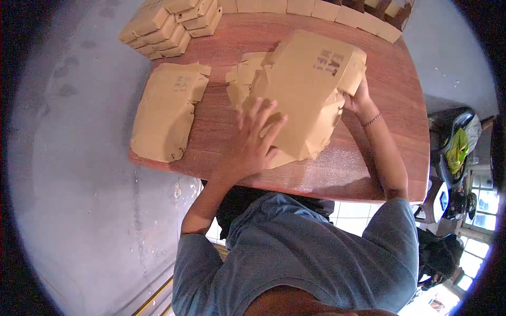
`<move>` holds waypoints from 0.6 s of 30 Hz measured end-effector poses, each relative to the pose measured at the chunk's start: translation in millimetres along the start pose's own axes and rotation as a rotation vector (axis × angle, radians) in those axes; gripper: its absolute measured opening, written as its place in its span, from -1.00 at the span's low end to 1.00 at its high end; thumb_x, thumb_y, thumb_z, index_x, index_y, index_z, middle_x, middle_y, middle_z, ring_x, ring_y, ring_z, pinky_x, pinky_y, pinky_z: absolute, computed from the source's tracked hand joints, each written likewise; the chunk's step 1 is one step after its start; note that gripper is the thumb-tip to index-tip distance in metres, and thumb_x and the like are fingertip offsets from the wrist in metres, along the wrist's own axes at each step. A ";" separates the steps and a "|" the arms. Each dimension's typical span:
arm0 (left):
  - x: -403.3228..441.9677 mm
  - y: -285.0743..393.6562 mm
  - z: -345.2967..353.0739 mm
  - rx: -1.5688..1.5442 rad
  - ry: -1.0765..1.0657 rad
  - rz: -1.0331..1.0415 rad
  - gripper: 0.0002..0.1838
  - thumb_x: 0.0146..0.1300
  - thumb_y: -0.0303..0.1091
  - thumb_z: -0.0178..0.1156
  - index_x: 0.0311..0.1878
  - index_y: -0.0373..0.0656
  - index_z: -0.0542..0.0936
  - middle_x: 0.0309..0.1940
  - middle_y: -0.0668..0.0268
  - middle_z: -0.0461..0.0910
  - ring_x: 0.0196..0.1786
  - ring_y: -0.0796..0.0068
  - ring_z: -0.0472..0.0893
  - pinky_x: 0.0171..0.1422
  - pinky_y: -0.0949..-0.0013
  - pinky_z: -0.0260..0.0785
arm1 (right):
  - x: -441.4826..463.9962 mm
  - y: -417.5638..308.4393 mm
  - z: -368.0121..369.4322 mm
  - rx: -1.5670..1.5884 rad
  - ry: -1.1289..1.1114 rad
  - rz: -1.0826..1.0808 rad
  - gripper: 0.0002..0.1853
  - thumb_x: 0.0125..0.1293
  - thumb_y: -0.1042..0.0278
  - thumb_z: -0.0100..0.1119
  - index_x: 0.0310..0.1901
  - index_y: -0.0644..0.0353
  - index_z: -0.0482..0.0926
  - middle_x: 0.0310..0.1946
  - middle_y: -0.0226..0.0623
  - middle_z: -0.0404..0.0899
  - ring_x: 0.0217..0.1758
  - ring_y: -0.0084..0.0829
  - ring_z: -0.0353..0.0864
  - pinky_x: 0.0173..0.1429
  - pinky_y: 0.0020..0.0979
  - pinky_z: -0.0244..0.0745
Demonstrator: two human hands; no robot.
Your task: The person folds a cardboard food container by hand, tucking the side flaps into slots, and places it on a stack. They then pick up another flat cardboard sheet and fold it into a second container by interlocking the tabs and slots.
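Observation:
A flat brown cardboard box blank (300,89) with dark print near its upper right is raised at a tilt above the table. My right hand (359,99) grips its right edge; some of the fingers are hidden behind the flaps. My left hand (258,137) has its fingers spread at the blank's lower left side, and I cannot tell how firmly it touches. Beneath, more cardboard (247,68) shows with notched edges. To the left lies another flat printed blank (163,116) on the reddish wooden table (390,152).
Folded cardboard boxes (168,31) are stacked at the table's far left corner. A row of boxes (316,10) lines the far edge. A grey wall (89,158) stands close on the left. Bags and household items (458,147) are off to the right.

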State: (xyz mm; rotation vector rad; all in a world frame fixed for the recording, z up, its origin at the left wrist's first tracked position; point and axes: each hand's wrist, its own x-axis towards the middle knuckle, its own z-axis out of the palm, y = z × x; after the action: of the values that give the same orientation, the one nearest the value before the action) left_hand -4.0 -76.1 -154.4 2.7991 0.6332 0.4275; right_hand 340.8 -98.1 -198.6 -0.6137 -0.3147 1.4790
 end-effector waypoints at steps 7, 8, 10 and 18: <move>16.2 -2.1 2.2 0.032 0.277 0.286 -0.28 0.15 -0.26 0.36 0.41 -0.05 0.38 0.46 0.11 0.25 0.51 -0.02 0.20 0.52 -0.31 0.00 | -33.4 -1.9 99.3 -0.089 -0.266 -0.024 -0.19 0.52 -0.31 -0.39 0.32 0.42 0.26 0.16 0.14 0.54 0.05 -0.02 0.69 0.10 -0.07 0.68; 19.3 -1.1 0.6 -0.063 0.309 0.249 -0.34 0.20 -0.29 0.31 0.40 -0.06 0.39 0.44 0.12 0.28 0.49 0.00 0.25 0.52 -0.23 0.08 | -35.4 1.9 101.9 -0.092 -0.271 -0.020 -0.19 0.52 -0.31 -0.39 0.32 0.42 0.26 0.16 0.14 0.54 0.05 -0.02 0.69 0.10 -0.07 0.68; 24.4 -7.6 1.1 -0.006 0.325 0.238 -0.40 0.24 -0.32 0.26 0.38 -0.09 0.41 0.41 0.12 0.34 0.43 0.03 0.33 0.48 -0.10 0.18 | -39.6 10.4 108.2 -0.035 -0.279 0.013 -0.19 0.51 -0.33 -0.37 0.32 0.39 0.28 0.16 0.13 0.55 0.05 -0.03 0.69 0.11 -0.08 0.66; 40.7 -18.8 -50.6 -0.490 0.642 -0.097 -0.62 0.44 -0.39 0.06 0.28 -0.23 0.47 0.09 0.00 0.60 0.10 0.13 0.64 0.27 0.21 0.41 | -76.7 4.9 149.5 -0.870 -0.131 -0.392 -0.36 0.50 0.14 0.08 0.43 0.41 0.21 0.26 -0.01 0.50 0.13 -0.23 0.64 0.19 -0.25 0.59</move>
State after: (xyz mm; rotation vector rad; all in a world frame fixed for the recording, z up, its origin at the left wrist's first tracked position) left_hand 7.2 -32.9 -103.7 2.1350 0.6627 1.2869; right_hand 247.1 -145.1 -67.1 -1.0657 -1.1446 0.9580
